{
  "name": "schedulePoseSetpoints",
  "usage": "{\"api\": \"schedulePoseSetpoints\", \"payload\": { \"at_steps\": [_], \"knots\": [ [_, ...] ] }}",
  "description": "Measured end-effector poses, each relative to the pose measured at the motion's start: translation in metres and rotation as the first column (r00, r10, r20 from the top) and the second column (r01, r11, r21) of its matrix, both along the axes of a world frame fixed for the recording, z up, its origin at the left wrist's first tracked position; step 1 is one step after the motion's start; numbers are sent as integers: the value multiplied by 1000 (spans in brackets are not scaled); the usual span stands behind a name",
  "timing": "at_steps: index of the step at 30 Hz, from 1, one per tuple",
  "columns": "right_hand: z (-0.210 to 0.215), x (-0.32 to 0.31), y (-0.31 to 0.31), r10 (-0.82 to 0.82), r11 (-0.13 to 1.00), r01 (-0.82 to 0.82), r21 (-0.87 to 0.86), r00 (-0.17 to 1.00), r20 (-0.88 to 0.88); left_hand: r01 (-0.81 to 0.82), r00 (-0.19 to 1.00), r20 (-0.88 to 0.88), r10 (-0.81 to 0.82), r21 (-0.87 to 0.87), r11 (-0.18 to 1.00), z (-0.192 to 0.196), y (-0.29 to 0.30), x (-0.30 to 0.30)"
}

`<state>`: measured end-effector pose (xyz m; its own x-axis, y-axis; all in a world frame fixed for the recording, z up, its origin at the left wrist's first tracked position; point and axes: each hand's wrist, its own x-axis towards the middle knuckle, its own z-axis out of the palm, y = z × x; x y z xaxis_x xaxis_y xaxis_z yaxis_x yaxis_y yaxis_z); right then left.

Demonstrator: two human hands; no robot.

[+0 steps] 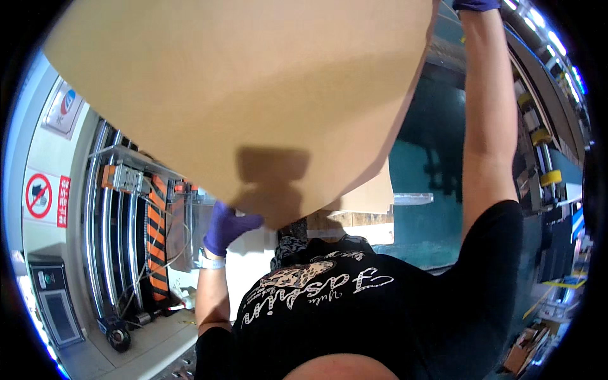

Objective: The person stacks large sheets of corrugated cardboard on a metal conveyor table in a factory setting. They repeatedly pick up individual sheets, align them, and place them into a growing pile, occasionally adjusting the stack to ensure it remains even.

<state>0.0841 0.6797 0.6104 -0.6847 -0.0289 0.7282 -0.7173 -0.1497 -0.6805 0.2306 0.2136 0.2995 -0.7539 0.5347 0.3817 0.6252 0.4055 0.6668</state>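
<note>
Gripping one cardboard sheet — left hand, right hand

Your left hand, in a purple glove, grips the lower edge of a large, flat, plain brown cardboard sheet that fills the upper frame; your right hand holds its far upper corner. Beyond your left hand, lower down, sits a stack of more brown cardboard. Well to the left of your left hand hang a round red prohibition sign with a red strip beside it and, above it, a pale rectangular poster. Below them stands a small grey control screen.
</note>
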Motion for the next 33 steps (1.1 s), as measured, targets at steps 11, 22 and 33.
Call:
{"api": "schedulePoseSetpoints", "payload": {
  "at_steps": [11,22,33],
  "knots": [
    [-394,-133,76,-271,883,461,-90,657,704,-282,834,485,263,-34,959,102,68,4],
    [-563,-162,51,-337,935,134,327,613,714,-154,975,99,197,-333,930,27,150,-108],
    [-501,42,-23,142,970,135,-204,369,918,-79,956,191,221,-562,824,-62,327,-200]
  ]
}}
